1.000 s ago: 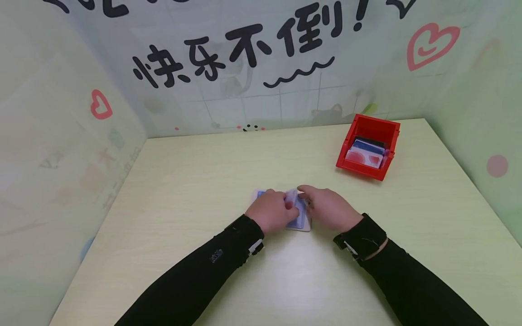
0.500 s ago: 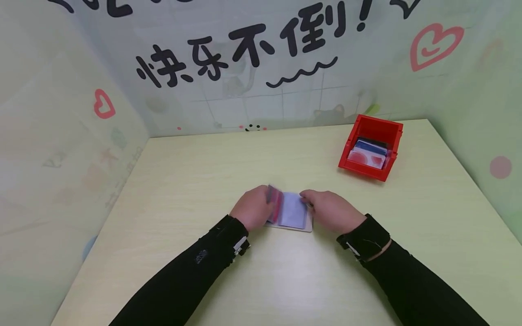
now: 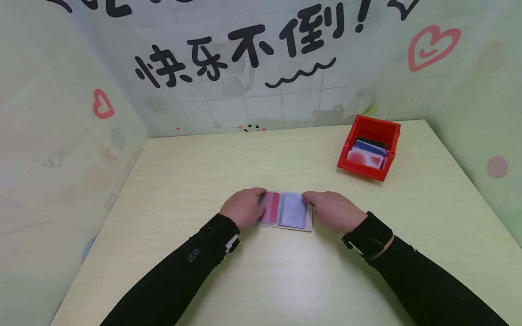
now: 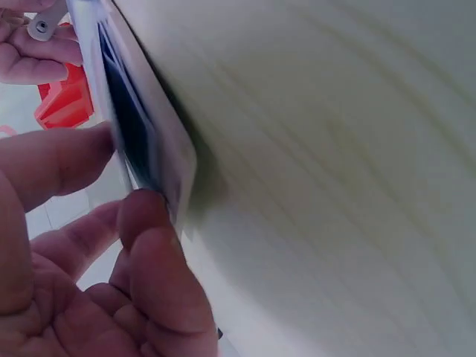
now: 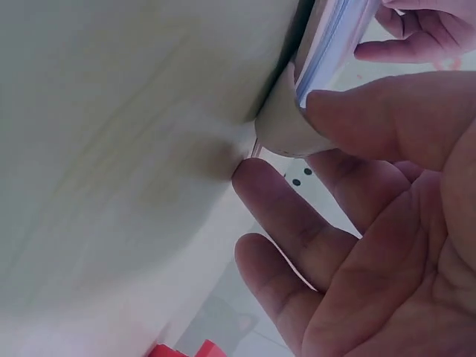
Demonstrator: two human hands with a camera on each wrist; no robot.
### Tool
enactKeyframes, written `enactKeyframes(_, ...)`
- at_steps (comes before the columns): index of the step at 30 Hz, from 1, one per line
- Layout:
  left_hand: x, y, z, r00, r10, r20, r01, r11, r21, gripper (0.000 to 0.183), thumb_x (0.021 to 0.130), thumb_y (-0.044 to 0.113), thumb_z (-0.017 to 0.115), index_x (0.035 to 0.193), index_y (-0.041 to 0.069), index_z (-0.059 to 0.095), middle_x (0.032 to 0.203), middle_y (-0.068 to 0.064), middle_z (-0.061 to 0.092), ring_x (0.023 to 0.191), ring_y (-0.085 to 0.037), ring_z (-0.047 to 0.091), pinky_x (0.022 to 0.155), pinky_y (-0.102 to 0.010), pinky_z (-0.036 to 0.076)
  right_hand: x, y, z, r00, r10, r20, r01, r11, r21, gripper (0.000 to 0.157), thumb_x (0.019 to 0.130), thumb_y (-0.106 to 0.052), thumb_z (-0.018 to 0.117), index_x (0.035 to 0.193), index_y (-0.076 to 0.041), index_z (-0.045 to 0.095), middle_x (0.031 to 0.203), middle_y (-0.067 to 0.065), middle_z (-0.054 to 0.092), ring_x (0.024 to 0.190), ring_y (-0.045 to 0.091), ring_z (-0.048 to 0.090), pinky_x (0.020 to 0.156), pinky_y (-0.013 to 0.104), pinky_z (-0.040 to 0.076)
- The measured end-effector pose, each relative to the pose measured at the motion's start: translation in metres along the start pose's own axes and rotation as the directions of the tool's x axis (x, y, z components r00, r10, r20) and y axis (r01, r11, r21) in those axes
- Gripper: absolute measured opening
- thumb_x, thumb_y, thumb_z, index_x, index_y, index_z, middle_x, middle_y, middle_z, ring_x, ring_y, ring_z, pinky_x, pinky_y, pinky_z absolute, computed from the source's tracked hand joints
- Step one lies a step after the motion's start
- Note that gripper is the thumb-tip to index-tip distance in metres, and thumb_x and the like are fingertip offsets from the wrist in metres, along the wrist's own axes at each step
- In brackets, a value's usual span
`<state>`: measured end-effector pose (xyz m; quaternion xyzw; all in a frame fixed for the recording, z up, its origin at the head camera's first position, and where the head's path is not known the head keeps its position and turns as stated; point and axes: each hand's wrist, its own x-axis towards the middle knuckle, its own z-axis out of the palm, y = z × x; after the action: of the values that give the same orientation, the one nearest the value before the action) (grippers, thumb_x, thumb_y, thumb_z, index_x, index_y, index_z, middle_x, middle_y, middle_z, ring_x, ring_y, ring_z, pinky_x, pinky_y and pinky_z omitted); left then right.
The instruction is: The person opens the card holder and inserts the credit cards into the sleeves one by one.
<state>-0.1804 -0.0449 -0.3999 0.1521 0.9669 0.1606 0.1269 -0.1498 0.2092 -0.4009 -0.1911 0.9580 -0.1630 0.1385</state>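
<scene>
A card holder (image 3: pixel 292 210) lies opened flat like a booklet on the table, with clear sleeves. A pink card shows through its left page, and the right page is pale lilac. My left hand (image 3: pixel 244 208) pinches the left edge of its leaves between thumb and fingers; in the left wrist view the leaves stand slightly apart above the cover (image 4: pixel 175 160). At the right edge, my right hand (image 3: pixel 332 210) holds a cream strap (image 5: pixel 286 123) between thumb and index finger, and a metal snap (image 4: pixel 42 28) shows on it in the left wrist view.
Toward the back right of the table (image 3: pixel 195 172) stands a red open box (image 3: pixel 379 129) with several cards (image 3: pixel 364 158) upright inside. Printed walls (image 3: pixel 244 108) enclose the table at the back and both sides.
My left hand has moved left, turning a leaf over to the left side of the card holder, so the pink card and lilac page now show. My right hand has stayed at the right edge.
</scene>
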Motion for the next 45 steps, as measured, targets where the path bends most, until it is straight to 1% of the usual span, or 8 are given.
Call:
enactKeyframes(3,-0.001,-0.003,0.0,1.0,0.008,-0.004,-0.008,0.999,0.037,0.043,0.101,0.024,0.067,0.142,0.012,0.067,0.134,-0.01,0.072,0.116,-0.026,0.067,0.107,-0.043,0.054,0.0,0.004,-0.005,1.0,-0.028,-0.011,0.028,1.0,0.007,0.051,0.1,-0.015,0.069,0.149,-0.008,0.057,0.133,0.013,0.071,0.123,0.034,0.067,0.108,0.051,0.054)
enactKeyframes(6,-0.002,-0.005,0.001,1.0,-0.005,-0.008,0.006,0.999,0.049,0.044,0.1,0.025,0.07,0.142,0.013,0.067,0.13,-0.013,0.07,0.111,-0.026,0.064,0.101,-0.04,0.056,0.0,0.015,-0.019,0.999,-0.008,-0.032,0.009,0.999,0.043,0.053,0.1,-0.019,0.071,0.149,-0.008,0.057,0.135,0.013,0.07,0.124,0.034,0.067,0.106,0.052,0.056)
enactKeyframes(9,-0.002,-0.006,0.002,1.0,0.012,-0.014,-0.011,0.999,0.048,0.045,0.099,0.025,0.071,0.141,0.01,0.067,0.133,-0.016,0.064,0.115,-0.028,0.063,0.102,-0.041,0.055,-0.002,0.033,-0.041,0.994,0.064,-0.091,-0.058,0.996,0.072,0.053,0.099,-0.021,0.073,0.148,-0.006,0.058,0.136,0.015,0.07,0.124,0.036,0.067,0.102,0.053,0.058)
enactKeyframes(14,-0.001,-0.007,0.003,0.997,0.079,0.01,-0.079,0.997,0.027,0.05,0.096,0.026,0.073,0.141,0.003,0.066,0.149,-0.018,0.058,0.133,-0.034,0.06,0.114,-0.044,0.05,-0.001,0.079,-0.076,0.955,0.176,-0.238,-0.186,0.982,-0.022,0.046,0.096,-0.017,0.076,0.138,0.0,0.065,0.126,0.022,0.073,0.115,0.042,0.067,0.1,0.057,0.058)
enactKeyframes(18,-0.003,-0.009,0.003,0.995,0.088,0.046,-0.088,0.996,-0.013,0.061,0.092,0.031,0.079,0.143,0.002,0.063,0.157,-0.019,0.052,0.142,-0.037,0.054,0.116,-0.044,0.048,0.012,0.114,-0.091,0.934,0.251,-0.256,-0.286,0.952,-0.109,0.053,0.087,-0.014,0.084,0.135,0.001,0.067,0.124,0.025,0.073,0.115,0.048,0.062,0.104,0.065,0.052)
enactKeyframes(25,-0.006,-0.011,0.001,0.992,0.094,0.09,-0.09,0.995,-0.04,0.075,0.087,0.035,0.083,0.149,0.003,0.057,0.16,-0.019,0.047,0.143,-0.039,0.051,0.114,-0.045,0.05,0.036,0.151,-0.091,0.936,0.297,-0.191,-0.338,0.911,-0.237,0.051,0.083,-0.02,0.087,0.128,-0.002,0.072,0.107,0.019,0.077,0.105,0.045,0.063,0.106,0.072,0.045)
enactKeyframes(35,-0.005,-0.007,0.006,0.989,0.132,0.069,-0.131,0.991,-0.027,0.076,0.086,0.036,0.085,0.148,0.002,0.057,0.155,-0.019,0.053,0.138,-0.037,0.055,0.115,-0.044,0.049,0.054,0.167,-0.088,0.929,0.337,-0.153,-0.368,0.889,-0.274,0.038,0.081,-0.022,0.087,0.115,-0.007,0.078,0.093,0.01,0.078,0.111,0.043,0.058,0.113,0.074,0.034)
enactKeyframes(45,-0.006,-0.003,0.009,0.989,0.131,0.069,-0.129,0.991,-0.034,0.076,0.087,0.04,0.084,0.149,0.004,0.058,0.154,-0.018,0.054,0.138,-0.037,0.054,0.115,-0.044,0.049,0.06,0.168,-0.084,0.933,0.319,-0.167,-0.357,0.878,-0.318,0.03,0.078,-0.019,0.087,0.102,-0.007,0.074,0.088,0.01,0.077,0.103,0.04,0.058,0.107,0.07,0.039)
